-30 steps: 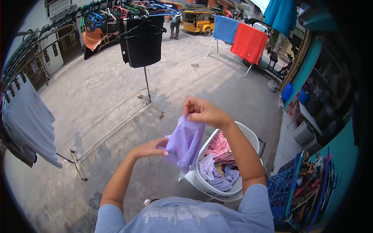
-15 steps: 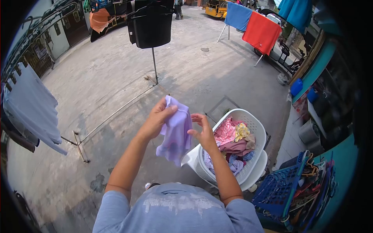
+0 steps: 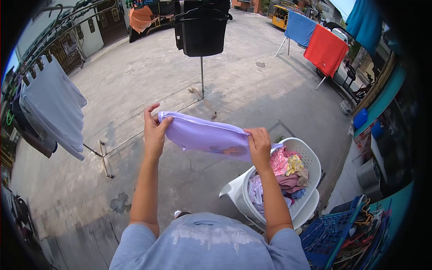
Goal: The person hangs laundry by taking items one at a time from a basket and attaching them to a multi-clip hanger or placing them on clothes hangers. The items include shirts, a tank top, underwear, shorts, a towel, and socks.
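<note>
A lavender garment (image 3: 204, 134) with a printed picture on its lower part is stretched sideways in front of me. My left hand (image 3: 155, 130) pinches its left end between thumb and fingers. At the other end, my right hand (image 3: 259, 147) grips the top edge, and a bit of cloth sticks out beyond that hand. Just past my right forearm stands a white laundry basket (image 3: 318, 167), with pink, yellow, mauve and blue clothes (image 3: 288, 175) heaped inside. The basket rests on a white plastic chair (image 3: 234, 190).
A pole rack (image 3: 202, 76) holds black clothing (image 3: 202, 36) ahead. White shirts (image 3: 51, 103) hang at left. Blue (image 3: 300, 27) and red (image 3: 326, 49) towels drape over a stand at far right. A blue crate (image 3: 328, 231) sits beside hangers (image 3: 364, 229) at lower right.
The lavender garment went from hanging bunched in my left hand to being spread sideways. My left hand moved left, and my right hand moved right and took hold of the cloth.
</note>
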A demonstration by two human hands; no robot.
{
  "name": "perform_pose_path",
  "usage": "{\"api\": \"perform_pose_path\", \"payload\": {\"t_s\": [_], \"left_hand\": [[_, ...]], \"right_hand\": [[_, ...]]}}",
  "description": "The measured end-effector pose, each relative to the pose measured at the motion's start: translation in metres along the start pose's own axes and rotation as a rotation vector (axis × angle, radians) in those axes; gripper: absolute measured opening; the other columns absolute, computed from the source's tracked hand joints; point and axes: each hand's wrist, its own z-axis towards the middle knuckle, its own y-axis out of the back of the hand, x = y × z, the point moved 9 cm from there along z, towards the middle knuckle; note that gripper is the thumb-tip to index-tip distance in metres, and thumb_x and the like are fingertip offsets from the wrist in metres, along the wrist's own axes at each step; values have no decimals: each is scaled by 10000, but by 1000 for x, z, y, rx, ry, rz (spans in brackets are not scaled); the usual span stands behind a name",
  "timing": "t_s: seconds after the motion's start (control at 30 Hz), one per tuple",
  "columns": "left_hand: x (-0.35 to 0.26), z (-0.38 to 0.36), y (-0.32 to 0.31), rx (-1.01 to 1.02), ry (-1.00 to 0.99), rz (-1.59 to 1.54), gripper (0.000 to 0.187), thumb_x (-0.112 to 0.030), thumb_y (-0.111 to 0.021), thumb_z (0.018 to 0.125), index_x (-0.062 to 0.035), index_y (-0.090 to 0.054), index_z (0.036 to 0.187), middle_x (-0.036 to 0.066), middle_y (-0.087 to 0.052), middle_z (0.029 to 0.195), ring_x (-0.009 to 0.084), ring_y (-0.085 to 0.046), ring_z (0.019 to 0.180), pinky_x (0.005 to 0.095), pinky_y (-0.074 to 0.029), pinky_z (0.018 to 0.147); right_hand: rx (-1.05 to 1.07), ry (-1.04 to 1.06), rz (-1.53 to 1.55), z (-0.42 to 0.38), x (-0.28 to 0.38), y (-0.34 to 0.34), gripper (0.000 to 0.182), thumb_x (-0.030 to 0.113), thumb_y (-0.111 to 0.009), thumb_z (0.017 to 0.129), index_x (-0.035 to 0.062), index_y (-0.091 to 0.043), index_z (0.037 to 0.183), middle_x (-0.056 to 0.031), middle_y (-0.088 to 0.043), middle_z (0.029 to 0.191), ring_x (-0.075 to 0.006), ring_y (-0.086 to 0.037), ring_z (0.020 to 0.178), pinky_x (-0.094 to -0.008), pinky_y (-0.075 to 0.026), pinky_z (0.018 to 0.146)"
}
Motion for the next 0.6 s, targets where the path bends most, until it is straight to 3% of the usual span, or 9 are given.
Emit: {"api": "perform_pose_path", "payload": {"t_s": [0.1,0.17,0.37,0.47,0.57,0.6], "left_hand": [[55,4,11,80,89,84,268,-42,-619,792,-11,-577,1055,31,-615,879,90,-559,797,224,-448,710],[51,-4,19,71,41,168,226,-50,-628,786,-21,-626,1010,25,-635,911,102,-577,820,245,-454,729],[-4,1,36,109,-338,948,138,-94,-637,778,-28,-621,898,40,-599,874,169,-578,818,271,-441,774],[47,23,66,230,-92,297,144,-165,-627,806,-49,-571,870,17,-568,844,144,-549,796,293,-433,768],[70,24,69,205,433,-336,161,-208,-602,841,-82,-523,903,0,-564,837,114,-543,782,296,-440,752],[71,32,69,189,464,-436,142,-175,-593,855,-101,-496,927,-4,-567,841,83,-545,771,262,-459,728]], "right_hand": [[117,-528,266,-14,-59,-30,124,0,-535,775,14,-620,865,-103,-611,777,-181,-547,631,-290,-431,587],[31,-476,331,3,-51,-18,128,19,-513,796,7,-621,863,-78,-604,741,-124,-520,590,-270,-416,554],[67,-661,815,31,-79,-76,146,37,-508,804,22,-606,912,-2,-574,764,-75,-504,689,-215,-396,630],[179,-734,951,40,-84,-125,197,41,-504,802,24,-590,978,-5,-569,822,-85,-525,757,-197,-401,684],[264,-718,725,55,-86,-182,269,83,-519,821,10,-583,1073,-43,-585,912,-102,-532,837,-222,-409,760],[280,-683,733,76,-67,-189,319,121,-513,836,39,-555,1142,-50,-576,1004,-113,-522,914,-241,-402,781]]}}
